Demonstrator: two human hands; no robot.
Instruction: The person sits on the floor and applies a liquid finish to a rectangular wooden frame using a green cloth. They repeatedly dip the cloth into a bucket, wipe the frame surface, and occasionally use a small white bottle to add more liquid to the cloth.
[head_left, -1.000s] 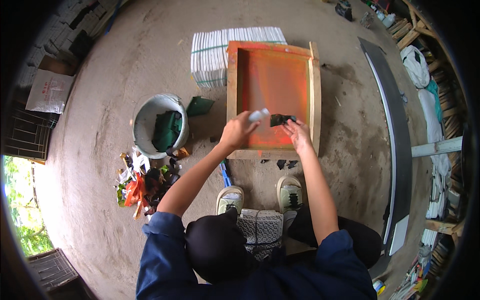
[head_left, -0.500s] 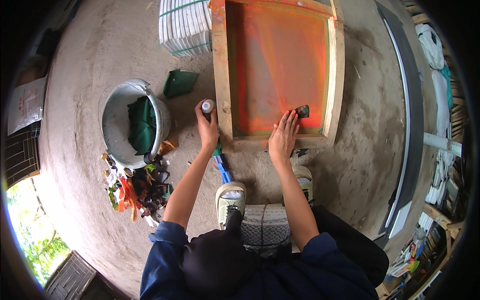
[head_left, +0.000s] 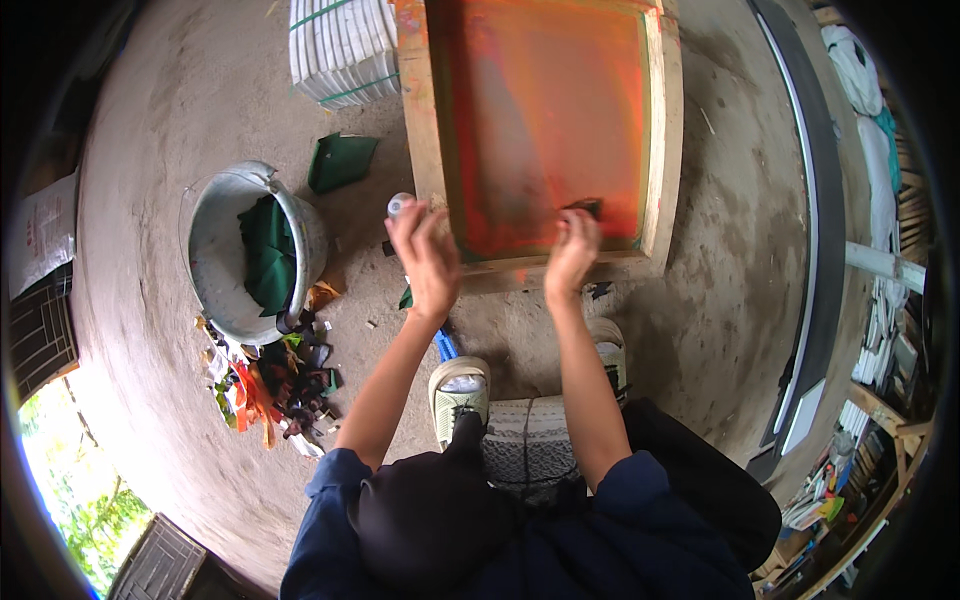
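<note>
A wooden-framed screen lies in front of me, its mesh smeared orange and red. My right hand is over the near edge of that frame, fingers drawn together on a small dark scrap, blurred by motion. Whether the scrap is cloth or something stiffer I cannot tell. Left of the frame, my left hand has its fingers spread and touches the frame's near left corner or hovers by it. Just beyond its fingertips stands a small bottle with a white cap, seen from above.
A paint-stained bucket holding dark green pieces stands at left, with a pile of colourful scraps beside it. A folded green sheet lies near a strapped white bundle. Shelves line the right side.
My left hand has let go of the white-capped bottle and shifted right, toward the frame. My right hand has gone from lying flat over the dark scrap to a pinch on it.
</note>
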